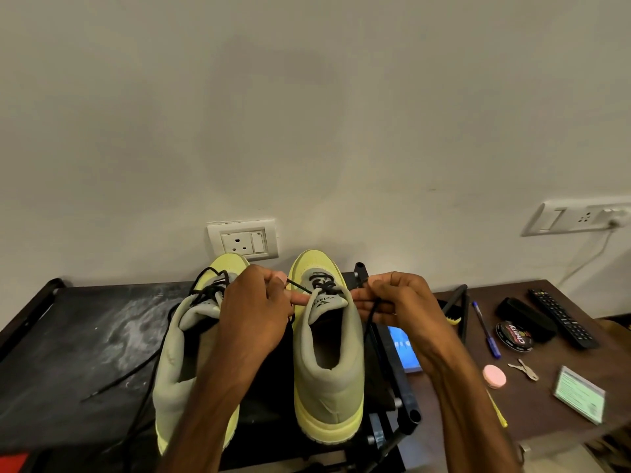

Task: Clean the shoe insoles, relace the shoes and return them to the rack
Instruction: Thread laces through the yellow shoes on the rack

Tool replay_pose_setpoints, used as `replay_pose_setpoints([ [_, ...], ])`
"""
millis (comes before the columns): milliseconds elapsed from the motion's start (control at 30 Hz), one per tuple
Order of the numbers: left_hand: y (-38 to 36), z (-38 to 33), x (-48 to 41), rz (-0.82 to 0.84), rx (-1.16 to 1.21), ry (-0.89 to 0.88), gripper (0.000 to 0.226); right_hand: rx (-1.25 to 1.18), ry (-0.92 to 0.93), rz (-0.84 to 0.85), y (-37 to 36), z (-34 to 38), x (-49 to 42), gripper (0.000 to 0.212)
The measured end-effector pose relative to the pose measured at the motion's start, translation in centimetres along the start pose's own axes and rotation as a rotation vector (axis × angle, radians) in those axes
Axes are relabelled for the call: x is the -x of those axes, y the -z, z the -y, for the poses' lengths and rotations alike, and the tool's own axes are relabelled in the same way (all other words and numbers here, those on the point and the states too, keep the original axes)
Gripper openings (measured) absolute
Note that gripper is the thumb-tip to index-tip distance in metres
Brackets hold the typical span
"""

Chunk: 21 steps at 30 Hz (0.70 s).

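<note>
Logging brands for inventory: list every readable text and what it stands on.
"Cherry": lid of the round black tin.
Blurred, unreadable: grey tongue label of the right-hand yellow-green shoe.
Too small: print on the pale green card.
Blurred: marks on the flat blue box.

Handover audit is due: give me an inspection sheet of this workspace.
Surface: black rack top, smudged white; brown table beside it.
Job's things: right shoe and left shoe stand on the rack top; loose lace trails from the left shoe.
Clutter: pen, remote, polish tin, keys, pink disc, card on the table.
Hands: left hand and right hand each pinch the right shoe's black lace.
Cables: white cable hangs from the right wall socket.
Surroundings: plain wall, second socket behind the shoes.
</note>
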State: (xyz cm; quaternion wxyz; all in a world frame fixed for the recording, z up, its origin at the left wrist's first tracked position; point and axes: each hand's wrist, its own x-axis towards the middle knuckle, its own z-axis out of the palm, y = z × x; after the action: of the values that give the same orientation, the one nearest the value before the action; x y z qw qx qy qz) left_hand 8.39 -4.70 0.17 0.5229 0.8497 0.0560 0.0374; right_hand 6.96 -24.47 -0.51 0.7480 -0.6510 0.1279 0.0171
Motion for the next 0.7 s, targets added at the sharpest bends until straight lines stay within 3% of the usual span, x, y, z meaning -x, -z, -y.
replay_pose_setpoints([
  [100,0.0,-0.1,0.1,-0.014,-0.014,-0.004,0.019,0.09,0.079,-0.038,-0.2,-0.5,0.1,0.017],
  [233,0.0,0.2,0.0,-0.012,-0.044,-0.019,0.016,0.681,0.293,-0.166,0.9,-1.2,-0.3,0.037],
  [300,0.1,0.3,0.2,-0.01,-0.077,-0.044,0.017,0.754,0.273,-0.188,1.3,-0.8,-0.2,0.051],
  [400,0.2,0.0,0.7,0.056,-0.143,-0.067,0.032,0.506,0.21,-0.166,0.7,-0.1,0.3,0.053],
  [467,0.7,-0.5,0.9,0.176,-0.176,-0.04,0.065,0.288,0.124,-0.08,-0.1,0.3,0.6,0.046],
  [533,1.4,-0.9,1.3,0.33,-0.193,0.001,0.092,0.24,0.078,0.003,-0.2,0.3,0.7,0.037],
  [633,1.5,-1.3,2.5,0.459,-0.337,-0.001,0.088,0.246,0.032,0.066,0.5,0.0,0.6,0.03],
  [700,0.7,-1.0,2.9,0.348,-0.471,-0.076,0.071,0.316,0.013,0.086,1.1,-0.1,0.7,0.031],
])
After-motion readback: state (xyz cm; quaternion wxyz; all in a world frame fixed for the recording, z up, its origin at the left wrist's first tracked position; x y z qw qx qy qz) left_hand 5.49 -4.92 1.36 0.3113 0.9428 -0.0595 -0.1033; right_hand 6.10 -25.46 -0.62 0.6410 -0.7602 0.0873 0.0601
